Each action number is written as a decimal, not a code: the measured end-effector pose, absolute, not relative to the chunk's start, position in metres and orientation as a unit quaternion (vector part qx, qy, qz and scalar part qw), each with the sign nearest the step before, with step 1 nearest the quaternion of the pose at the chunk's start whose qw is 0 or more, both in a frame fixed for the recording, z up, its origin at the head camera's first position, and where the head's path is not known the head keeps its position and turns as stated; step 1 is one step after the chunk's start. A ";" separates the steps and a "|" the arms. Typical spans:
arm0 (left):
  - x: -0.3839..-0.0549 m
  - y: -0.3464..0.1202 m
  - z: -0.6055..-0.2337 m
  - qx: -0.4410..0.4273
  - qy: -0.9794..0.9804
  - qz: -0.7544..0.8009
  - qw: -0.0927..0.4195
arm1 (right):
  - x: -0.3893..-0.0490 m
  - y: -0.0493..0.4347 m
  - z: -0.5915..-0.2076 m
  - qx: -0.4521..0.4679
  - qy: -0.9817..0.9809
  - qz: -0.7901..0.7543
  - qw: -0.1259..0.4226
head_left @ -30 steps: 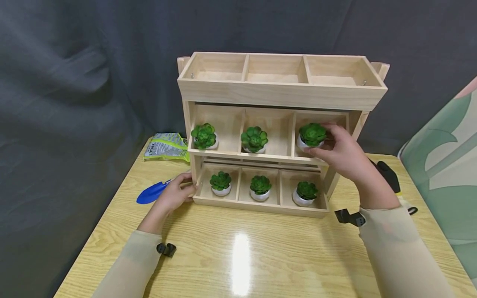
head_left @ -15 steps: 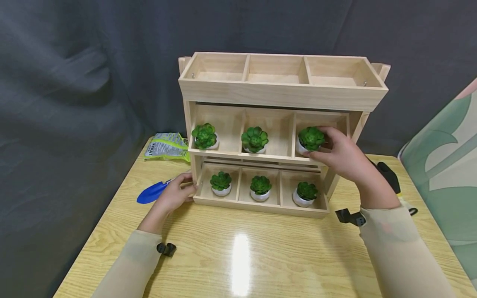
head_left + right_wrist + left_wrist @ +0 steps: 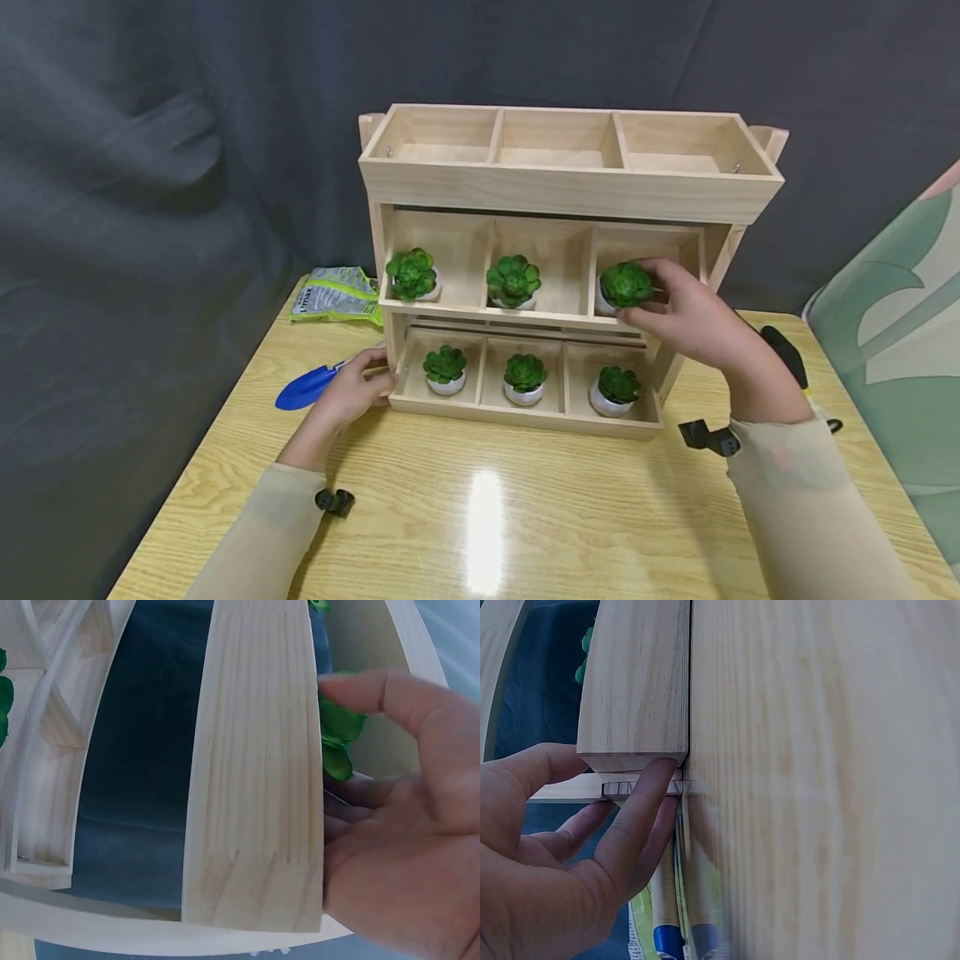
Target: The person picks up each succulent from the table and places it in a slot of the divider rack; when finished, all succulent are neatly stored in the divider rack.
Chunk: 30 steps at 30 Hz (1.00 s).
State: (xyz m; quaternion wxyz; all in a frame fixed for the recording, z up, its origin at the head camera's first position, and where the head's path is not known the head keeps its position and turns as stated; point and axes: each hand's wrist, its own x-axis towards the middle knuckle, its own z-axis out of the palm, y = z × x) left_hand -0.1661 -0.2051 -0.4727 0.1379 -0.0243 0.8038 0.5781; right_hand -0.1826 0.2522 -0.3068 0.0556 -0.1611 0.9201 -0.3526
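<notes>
In the head view my right hand (image 3: 686, 312) holds a small potted succulent (image 3: 626, 285) in a white pot, in the right compartment of the middle tier. From the right wrist view, the thumb and fingers reach behind the tier's front board (image 3: 255, 772), against green leaves (image 3: 339, 739); the pot is hidden there. My left hand (image 3: 356, 390) grips the lower left corner of the wooden tiered planter stand (image 3: 570, 190). Its thumb and fingers lie around the end of the bottom tray's front board (image 3: 634, 682) in the left wrist view.
Two more succulents (image 3: 513, 282) stand on the middle tier and three (image 3: 524, 377) on the bottom one. The top tray (image 3: 555, 150) has three bare compartments. A blue trowel (image 3: 306, 388) and a green-grey bag (image 3: 337, 296) lie left; a black object (image 3: 783, 354) lies right.
My right hand and the succulent it holds have shifted slightly down toward the front of the compartment. The left hand has stayed at the stand's corner.
</notes>
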 end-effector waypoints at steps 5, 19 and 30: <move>-0.166 -0.204 -0.472 -0.026 0.805 0.577 0.137 | -0.177 0.251 -0.306 -0.187 0.911 -0.360 0.072; -0.159 -0.198 -0.459 -0.017 0.852 0.505 0.139 | -0.136 0.266 -0.305 -0.160 0.947 -0.278 0.023; -0.145 -0.215 -0.428 0.039 0.918 0.382 0.098 | -0.101 0.294 -0.317 -0.176 0.954 -0.233 -0.070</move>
